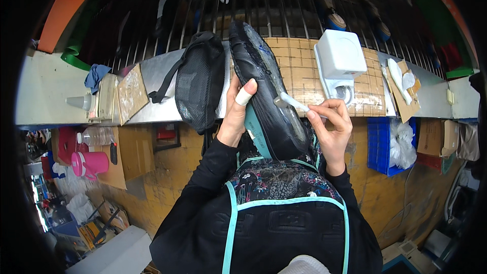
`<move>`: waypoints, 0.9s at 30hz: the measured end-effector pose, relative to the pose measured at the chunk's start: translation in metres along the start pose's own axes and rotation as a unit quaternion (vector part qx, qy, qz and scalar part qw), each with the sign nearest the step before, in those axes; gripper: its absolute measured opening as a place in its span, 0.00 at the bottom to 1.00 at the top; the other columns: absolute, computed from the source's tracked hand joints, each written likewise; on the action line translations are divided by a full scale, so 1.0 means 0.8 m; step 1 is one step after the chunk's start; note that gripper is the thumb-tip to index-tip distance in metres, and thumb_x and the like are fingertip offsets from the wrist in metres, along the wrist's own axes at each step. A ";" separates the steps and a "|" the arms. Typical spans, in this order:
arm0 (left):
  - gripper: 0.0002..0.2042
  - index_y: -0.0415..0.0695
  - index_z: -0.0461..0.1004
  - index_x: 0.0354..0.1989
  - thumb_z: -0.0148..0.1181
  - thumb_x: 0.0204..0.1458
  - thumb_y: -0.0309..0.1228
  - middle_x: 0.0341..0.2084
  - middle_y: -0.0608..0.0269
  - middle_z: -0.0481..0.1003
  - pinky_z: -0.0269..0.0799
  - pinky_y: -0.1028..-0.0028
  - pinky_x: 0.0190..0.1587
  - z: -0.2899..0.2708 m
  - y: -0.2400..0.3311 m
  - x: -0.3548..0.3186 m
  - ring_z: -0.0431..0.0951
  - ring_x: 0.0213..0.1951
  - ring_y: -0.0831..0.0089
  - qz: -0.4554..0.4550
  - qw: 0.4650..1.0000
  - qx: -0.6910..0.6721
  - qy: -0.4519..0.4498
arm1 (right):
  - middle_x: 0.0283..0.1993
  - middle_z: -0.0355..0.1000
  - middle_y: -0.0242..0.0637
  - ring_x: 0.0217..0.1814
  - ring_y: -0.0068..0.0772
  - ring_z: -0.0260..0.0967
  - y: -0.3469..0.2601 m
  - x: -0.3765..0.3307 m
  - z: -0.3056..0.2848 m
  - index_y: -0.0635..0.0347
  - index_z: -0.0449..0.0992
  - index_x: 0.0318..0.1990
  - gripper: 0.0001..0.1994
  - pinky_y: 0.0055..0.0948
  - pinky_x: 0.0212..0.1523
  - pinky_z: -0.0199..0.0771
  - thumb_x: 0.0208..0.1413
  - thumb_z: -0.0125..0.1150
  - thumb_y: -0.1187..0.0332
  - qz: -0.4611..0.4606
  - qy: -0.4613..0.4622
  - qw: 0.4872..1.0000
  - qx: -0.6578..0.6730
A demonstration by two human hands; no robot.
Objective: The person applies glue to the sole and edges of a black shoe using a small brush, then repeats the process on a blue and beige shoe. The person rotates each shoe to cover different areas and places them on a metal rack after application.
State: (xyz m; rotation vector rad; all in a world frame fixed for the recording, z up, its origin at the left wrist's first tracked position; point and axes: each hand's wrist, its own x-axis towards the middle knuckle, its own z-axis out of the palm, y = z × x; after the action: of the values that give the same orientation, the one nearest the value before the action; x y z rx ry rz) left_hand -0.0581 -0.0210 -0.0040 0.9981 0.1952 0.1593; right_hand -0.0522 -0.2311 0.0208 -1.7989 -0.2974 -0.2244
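Note:
My left hand point(234, 114), with white tape around its thumb, grips a black shoe upper point(259, 96) from its left side. The upper is stretched over a teal shoe last point(257, 131), and its underside, edged with a glossy, wet-looking band, is turned up and to the right. In a pinch, my right hand point(332, 129) holds a brush point(299, 105) by its white handle. The brush's tip touches the edge of the underside near the middle. Left of the shoe lies a black mesh piece with a strap point(197, 81), its kind unclear.
A white box-shaped container point(342, 56) stands on taped cardboard point(299, 61) at the bench's right. Metal rollers point(284, 10) run along the far side. Cardboard pieces point(133, 94) lie left; a blue crate point(378, 144) with plastic bags sits below right, a pink jug point(90, 164) below left.

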 end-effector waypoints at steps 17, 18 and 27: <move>0.38 0.36 0.61 0.59 0.68 0.45 0.46 0.48 0.54 0.69 0.66 0.73 0.54 -0.003 0.010 0.003 0.71 0.50 0.70 0.019 0.998 0.050 -0.027 | 0.34 0.69 0.29 0.28 0.21 0.62 0.006 0.054 0.024 0.57 0.84 0.35 0.08 0.25 0.41 0.53 0.46 0.72 0.69 -0.130 0.031 0.988 -0.079; 0.38 0.35 0.61 0.59 0.68 0.45 0.47 0.48 0.54 0.69 0.66 0.73 0.54 -0.003 0.012 0.004 0.71 0.50 0.70 0.020 0.998 0.055 -0.027 | 0.33 0.70 0.29 0.28 0.20 0.62 0.007 0.056 0.022 0.57 0.84 0.35 0.08 0.25 0.41 0.53 0.46 0.72 0.69 -0.139 0.027 0.987 -0.078; 0.40 0.34 0.59 0.62 0.67 0.46 0.47 0.49 0.52 0.69 0.69 0.71 0.55 -0.003 0.027 0.015 0.72 0.51 0.67 0.033 0.997 0.060 -0.028 | 0.31 0.70 0.28 0.24 0.18 0.61 0.020 0.054 -0.008 0.58 0.84 0.34 0.08 0.22 0.37 0.57 0.44 0.73 0.71 -0.090 -0.112 0.990 -0.014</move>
State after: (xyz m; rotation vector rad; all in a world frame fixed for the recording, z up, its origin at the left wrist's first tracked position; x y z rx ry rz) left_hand -0.0477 -0.0052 0.0118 1.1283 0.1222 0.1817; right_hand -0.0065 -0.2374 0.0210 -1.8286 -0.6192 -0.1537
